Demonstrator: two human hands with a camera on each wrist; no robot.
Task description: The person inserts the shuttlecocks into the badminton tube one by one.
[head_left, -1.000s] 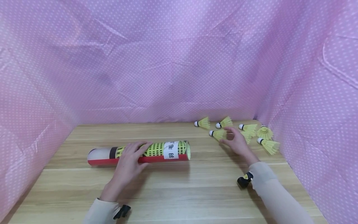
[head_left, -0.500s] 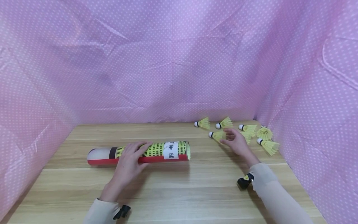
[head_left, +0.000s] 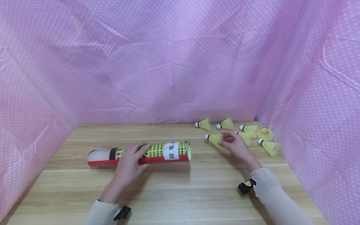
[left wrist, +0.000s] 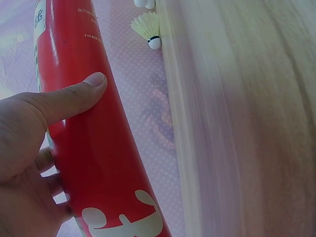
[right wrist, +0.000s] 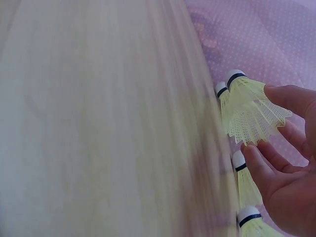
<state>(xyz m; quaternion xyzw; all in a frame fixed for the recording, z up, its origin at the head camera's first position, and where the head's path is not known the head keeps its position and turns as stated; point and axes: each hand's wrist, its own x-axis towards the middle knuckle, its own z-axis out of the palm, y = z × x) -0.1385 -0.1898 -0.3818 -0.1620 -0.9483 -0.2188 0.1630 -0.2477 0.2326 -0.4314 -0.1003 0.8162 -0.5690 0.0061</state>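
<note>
My left hand (head_left: 127,167) grips a shuttlecock tube (head_left: 157,160) that lies lengthwise over the table, its open end facing right. The tube is red along its lower side, with a yellow mesh print and a white label on top. In the left wrist view, the thumb (left wrist: 81,98) lies across the red wall. My right hand (head_left: 235,145) pinches a yellow shuttlecock (head_left: 213,138) by its skirt, the white cork pointing left toward the tube. From the right wrist, thumb and fingers hold the skirt (right wrist: 254,118) at its wide end.
Several more yellow shuttlecocks lie at the back right of the wooden table (head_left: 180,193), among them one at the far left of the group (head_left: 203,124) and one near the right edge (head_left: 270,147). Pink dotted cloth (head_left: 174,62) hangs behind and along both sides.
My right hand has drawn the pinched shuttlecock slightly left and toward me, uncovering more of the shuttlecock behind it. The left hand and the tube have stayed in place.
</note>
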